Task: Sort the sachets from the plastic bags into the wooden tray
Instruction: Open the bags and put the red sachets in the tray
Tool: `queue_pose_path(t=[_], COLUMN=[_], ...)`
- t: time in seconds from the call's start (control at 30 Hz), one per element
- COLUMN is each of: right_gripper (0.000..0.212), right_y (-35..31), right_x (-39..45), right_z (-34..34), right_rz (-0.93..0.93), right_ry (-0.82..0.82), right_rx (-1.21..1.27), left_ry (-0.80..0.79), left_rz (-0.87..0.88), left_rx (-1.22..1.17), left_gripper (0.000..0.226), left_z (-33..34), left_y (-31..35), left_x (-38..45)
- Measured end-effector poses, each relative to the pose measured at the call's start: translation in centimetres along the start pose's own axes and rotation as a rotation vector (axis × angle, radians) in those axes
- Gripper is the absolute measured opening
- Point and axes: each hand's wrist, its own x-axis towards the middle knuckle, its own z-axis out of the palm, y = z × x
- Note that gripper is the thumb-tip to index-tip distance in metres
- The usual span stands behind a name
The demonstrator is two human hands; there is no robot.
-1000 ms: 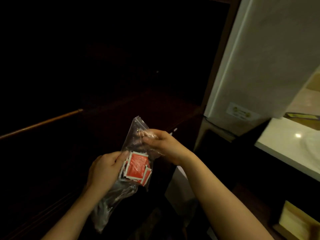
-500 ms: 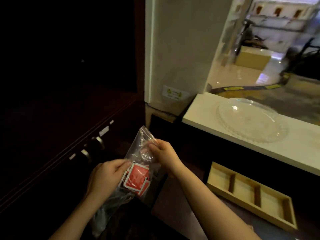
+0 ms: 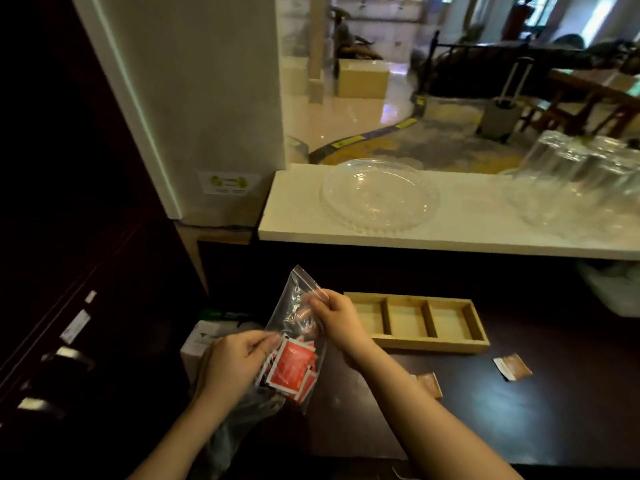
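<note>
Both hands hold a clear plastic bag (image 3: 297, 306) over the dark counter's left end. My left hand (image 3: 232, 362) pinches its lower left side, next to several red sachets (image 3: 292, 366) inside it. My right hand (image 3: 337, 320) grips the bag's upper right edge. More clear plastic hangs below my left hand. A light wooden tray (image 3: 479, 330) with three compartments lies just right of my right hand; nothing shows in them. Two brown sachets lie loose on the counter, one (image 3: 429, 384) by my right forearm, one (image 3: 513, 366) further right.
A white shelf (image 3: 294, 216) above the counter carries a clear glass plate (image 3: 379, 197) and upturned glasses (image 3: 581, 181). A white box (image 3: 199, 341) sits behind my left hand. Dark cabinet with metal handles (image 3: 65, 355) runs along the left. White plastic (image 3: 609, 289) sits far right.
The view has swung right from a dark cabinet to the counter, bringing the wooden tray, shelf and loose sachets into sight. Both hands keep the same hold on the bag.
</note>
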Motion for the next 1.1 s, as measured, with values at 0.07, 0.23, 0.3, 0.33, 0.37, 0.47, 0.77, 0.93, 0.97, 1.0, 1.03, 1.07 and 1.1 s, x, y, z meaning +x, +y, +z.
queue_pose_path(t=[0.07, 0.23, 0.3, 0.33, 0.37, 0.47, 0.77, 0.93, 0.97, 1.0, 1.03, 1.07, 1.1], right_gripper=[0.027, 0.017, 0.019, 0.020, 0.020, 0.016, 0.013, 0.013, 0.015, 0.017, 0.019, 0.020, 0.020], right_y=[0.3, 2.0, 2.9, 3.3, 3.8, 4.8, 8.0, 10.5, 10.7, 11.0, 11.2, 11.5, 11.9], right_x=[-0.5, -1.7, -2.0, -2.1, -2.1, -1.9, -1.0, -1.1, -1.2, -1.4, -1.5, -1.5, -1.6], right_z=[-1.3, -4.9, -6.4, -7.2, -8.3, -10.8, -20.3, -23.6, -24.0, -24.4, -24.7, -25.0, -25.3], right_rz=[0.001, 0.038, 0.055, 0.062, 0.071, 0.096, 0.148, 0.195, 0.205, 0.222, 0.243, 0.256, 0.263], right_ry=[0.032, 0.108, 0.138, 0.150, 0.158, 0.145, 0.039, 0.034, 0.047, 0.060, 0.075, 0.094, 0.117], right_rx=[0.034, 0.052, 0.045, 0.047, 0.048, 0.046, -0.036, -0.087, -0.101, -0.107, -0.105, -0.104, -0.118], left_ry=[-0.045, -0.119, -0.149, -0.160, -0.166, -0.165, -0.097, -0.178, -0.205, -0.232, -0.258, -0.285, -0.303], left_rz=[0.033, 0.097, 0.095, 0.096, 0.099, 0.099, 0.035, 0.017, 0.016, 0.018, 0.025, 0.035, 0.054], left_rx=[-0.016, 0.002, -0.017, -0.022, -0.017, -0.016, 0.134, 0.240, 0.262, 0.282, 0.296, 0.307, 0.319], left_gripper=[0.024, 0.020, 0.020, 0.020, 0.021, 0.037, 0.046, 0.030, 0.028, 0.027, 0.028, 0.028, 0.029], left_z=[1.2, 4.5, 6.1, 6.9, 7.8, 10.0, 18.1, 21.8, 22.4, 22.8, 23.3, 23.8, 24.2], left_y=[0.4, 1.6, 2.2, 2.6, 3.2, 4.0, 6.6, 8.3, 8.5, 8.7, 8.9, 9.0, 9.1], left_x=[0.6, 1.8, 2.2, 2.3, 2.5, 3.0, 4.3, 4.9, 5.0, 5.1, 5.3, 5.5, 5.8])
